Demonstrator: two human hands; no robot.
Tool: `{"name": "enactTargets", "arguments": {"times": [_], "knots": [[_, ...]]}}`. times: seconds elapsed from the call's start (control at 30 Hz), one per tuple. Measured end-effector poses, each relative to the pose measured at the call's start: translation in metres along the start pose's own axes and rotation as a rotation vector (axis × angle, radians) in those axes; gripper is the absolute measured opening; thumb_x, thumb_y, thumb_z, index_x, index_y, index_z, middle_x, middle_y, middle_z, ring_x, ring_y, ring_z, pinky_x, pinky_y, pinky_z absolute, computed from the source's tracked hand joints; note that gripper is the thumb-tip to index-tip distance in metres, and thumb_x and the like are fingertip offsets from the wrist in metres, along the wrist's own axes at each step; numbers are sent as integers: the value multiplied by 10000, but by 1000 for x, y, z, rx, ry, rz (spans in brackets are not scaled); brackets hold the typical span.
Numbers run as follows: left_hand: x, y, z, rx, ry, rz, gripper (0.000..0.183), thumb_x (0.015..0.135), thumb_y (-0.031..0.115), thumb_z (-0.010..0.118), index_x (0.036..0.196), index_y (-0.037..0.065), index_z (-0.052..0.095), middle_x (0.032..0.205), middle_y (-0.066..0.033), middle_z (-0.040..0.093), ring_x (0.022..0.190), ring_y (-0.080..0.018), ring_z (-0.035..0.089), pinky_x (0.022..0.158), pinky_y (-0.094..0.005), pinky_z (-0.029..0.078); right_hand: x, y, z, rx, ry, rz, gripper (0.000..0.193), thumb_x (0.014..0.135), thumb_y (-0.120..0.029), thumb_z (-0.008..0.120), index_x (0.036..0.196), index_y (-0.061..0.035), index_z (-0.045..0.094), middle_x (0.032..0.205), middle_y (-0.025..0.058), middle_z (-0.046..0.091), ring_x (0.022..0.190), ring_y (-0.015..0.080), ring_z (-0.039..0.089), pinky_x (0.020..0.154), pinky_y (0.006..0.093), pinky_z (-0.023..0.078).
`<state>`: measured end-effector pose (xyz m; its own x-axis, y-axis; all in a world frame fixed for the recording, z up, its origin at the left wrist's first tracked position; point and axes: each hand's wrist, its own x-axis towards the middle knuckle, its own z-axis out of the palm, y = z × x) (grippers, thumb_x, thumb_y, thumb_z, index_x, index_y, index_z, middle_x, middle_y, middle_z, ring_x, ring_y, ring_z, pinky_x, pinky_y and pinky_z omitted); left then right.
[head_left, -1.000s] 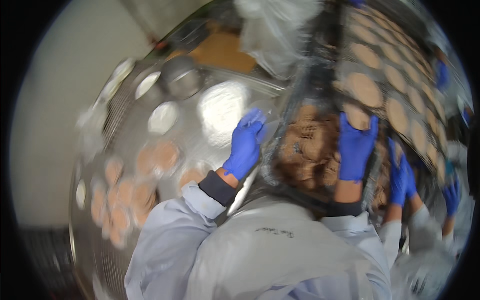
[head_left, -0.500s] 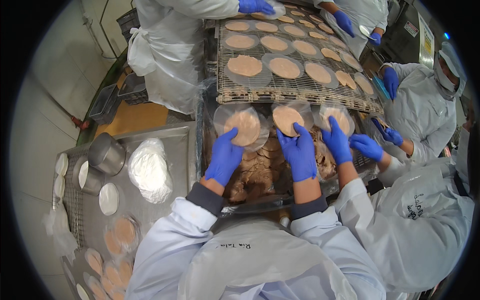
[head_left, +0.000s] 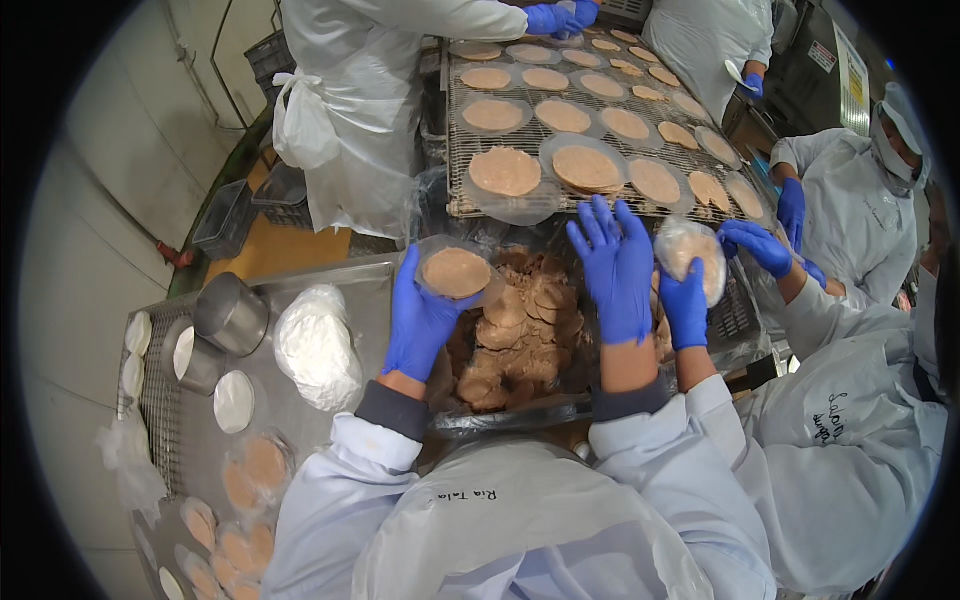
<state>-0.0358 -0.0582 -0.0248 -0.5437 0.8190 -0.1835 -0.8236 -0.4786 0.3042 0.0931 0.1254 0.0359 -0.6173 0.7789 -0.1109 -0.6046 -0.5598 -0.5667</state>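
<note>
Just on our side of the wire belt (head_left: pixel 525 140), near its left corner, we have a pale round patty (head_left: pixel 456 273) lying on a clear film disc (head_left: pixel 498 276). Our left hand (head_left: pixel 418 320) pinches disc and patty together at the rim; we cannot tell how the fingers lie underneath. Our right hand (head_left: pixel 617 280) is spread and holds nothing, its fingertips beside the belt's near edge; whether they touch it, we cannot tell. Close ahead of them, on the belt, sits a patty stack (head_left: pixel 586 170). We judge the patty light, soft and easily torn, its film slippery, so it is best taken by the film rim with support beneath. Brown meat (head_left: pixel 525 330) lies on the near side of the belt.
</note>
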Motion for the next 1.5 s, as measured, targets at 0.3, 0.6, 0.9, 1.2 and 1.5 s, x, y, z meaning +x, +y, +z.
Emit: {"name": "enactTargets", "arguments": {"times": [0.3, 0.6, 0.9, 1.2, 1.5], "knots": [[47, -20, 53, 191, -264, 141, 493, 870, 317, 490, 1226, 1, 364, 1213, -184, 439, 1099, -310, 465, 920, -443, 411, 10, 10, -25, 158, 108, 152, 693, 803, -349, 537, 1320, -46, 190, 1375, 143, 234, 1237, 315, 303, 987, 467, 302], [19, -47, 8, 303, 54, 379, 377, 810, 196, 582, 1097, -17, 463, 1017, -130, 551, 899, -219, 557, 801, -324, 455, 31, -12, -50, -55, -21, 63, 435, 830, -136, 510, 1220, 16, 393, 1245, 174, 443, 1128, 291, 449, 951, 426, 372], [-83, 22, 29, 315, -63, 570, 457, 801, 202, 612, 1155, -39, 452, 1077, -132, 549, 965, -199, 556, 844, -294, 453, -54, 113, 53, -653, -518, 25, 421, 852, -200, 514, 1224, -21, 435, 1186, 93, 494, 1086, 202, 473, 943, 346, 335], [-299, 184, -63, 1546, 1517, 1241, 509, 745, 95, 597, 1203, -13, 404, 917, -156, 603, 809, -219, 596, 710, -331, 476, -7, 51, -6, -294, -112, 237, 565, 851, -308, 496, 1309, -46, 295, 1332, 155, 348, 1225, 285, 353, 1000, 457, 274], [-78, 90, -6, 842, 220, 665, 283, 792, 162, 612, 1025, 29, 521, 941, -60, 561, 839, -162, 554, 779, -325, 449, 19, 11, -19, 267, -96, 146, 673, 770, -231, 604, 1297, 19, 270, 1357, 193, 252, 1264, 338, 240, 1034, 485, 236]]}}
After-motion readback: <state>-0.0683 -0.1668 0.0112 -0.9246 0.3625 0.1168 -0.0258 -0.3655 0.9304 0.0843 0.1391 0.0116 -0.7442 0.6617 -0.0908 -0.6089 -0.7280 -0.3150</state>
